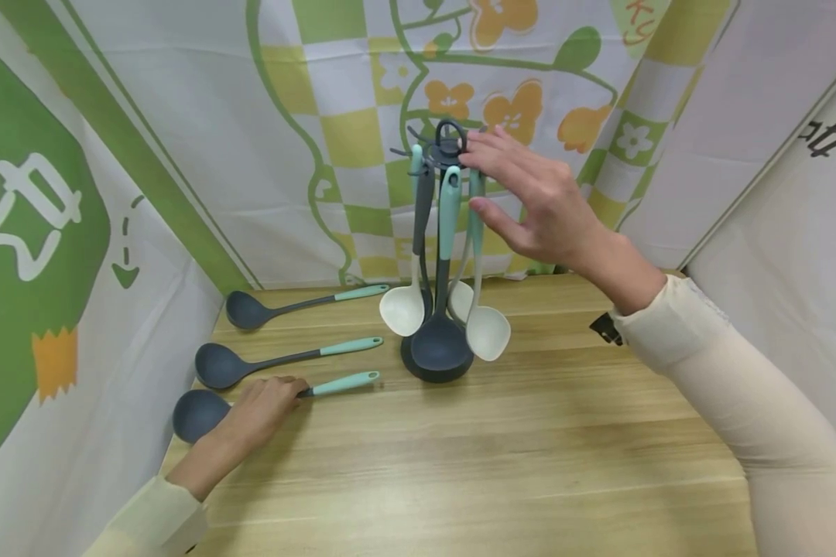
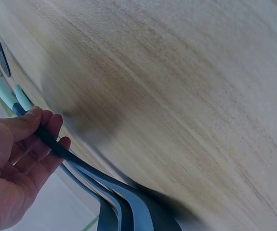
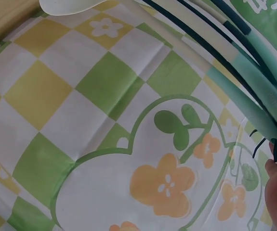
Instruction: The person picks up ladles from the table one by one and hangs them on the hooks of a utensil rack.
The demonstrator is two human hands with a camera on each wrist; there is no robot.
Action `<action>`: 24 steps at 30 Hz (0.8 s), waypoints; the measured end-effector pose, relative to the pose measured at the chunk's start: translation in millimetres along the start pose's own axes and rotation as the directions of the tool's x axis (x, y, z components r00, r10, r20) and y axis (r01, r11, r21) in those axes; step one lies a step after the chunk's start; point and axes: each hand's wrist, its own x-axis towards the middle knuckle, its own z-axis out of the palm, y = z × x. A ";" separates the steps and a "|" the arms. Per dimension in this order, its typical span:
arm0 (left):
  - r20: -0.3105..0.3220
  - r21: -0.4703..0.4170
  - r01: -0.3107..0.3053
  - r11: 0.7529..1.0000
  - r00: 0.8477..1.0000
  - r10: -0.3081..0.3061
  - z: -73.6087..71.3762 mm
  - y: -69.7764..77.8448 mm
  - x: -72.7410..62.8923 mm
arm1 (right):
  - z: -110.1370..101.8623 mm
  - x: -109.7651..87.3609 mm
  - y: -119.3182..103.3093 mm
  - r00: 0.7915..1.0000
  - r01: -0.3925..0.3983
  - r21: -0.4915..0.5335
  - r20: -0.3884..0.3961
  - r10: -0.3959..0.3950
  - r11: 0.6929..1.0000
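My left hand (image 1: pixel 261 406) pinches the dark shaft of the nearest ladle (image 1: pixel 346 383), which has a mint handle end; its wide dark bowl lies to the left, partly behind the wrist. In the left wrist view, thumb and fingers (image 2: pixel 51 126) close around that shaft. A dark utensil stand (image 1: pixel 437 375) with a ring on top rises at the back middle. My right hand (image 1: pixel 539 197) is at its top, fingers fairly straight and fingertips beside the ring and hooks. White spoons (image 1: pixel 489 334), a dark ladle (image 1: pixel 442 344) and other utensils hang from the stand.
Two more dark ladles with mint handles, one in the middle (image 1: pixel 219 366) and one at the back (image 1: pixel 247 311), lie on the wooden table (image 1: pixel 495 464) left of the stand. Printed cloth (image 1: pixel 355 147) walls the back and sides. A black clip (image 1: pixel 606 329) sits near the right forearm.
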 end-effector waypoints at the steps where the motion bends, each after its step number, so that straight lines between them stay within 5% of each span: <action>1: 0.001 -0.006 0.000 1.000 1.000 0.000 -0.1 -0.2 -0.2 | -0.2 0.2 -1.3 1.000 0.000 -0.009 -0.001 0.000 1.000; 8: -0.003 -0.048 0.026 0.998 1.000 -0.026 -4.7 -3.1 -1.1 | -1.5 4.6 -16.8 1.000 -0.023 -0.151 -0.018 0.021 0.988; 14: -0.021 -0.081 0.053 0.995 0.998 -0.055 -9.7 -5.4 -0.3 | -3.5 13.0 -32.2 0.994 -0.071 -0.300 0.063 0.094 0.951; 24: -0.035 -0.138 0.113 0.984 0.992 -0.119 -23.2 -1.4 3.5 | 4.1 25.5 -45.1 0.970 -0.194 -0.365 0.065 0.233 0.911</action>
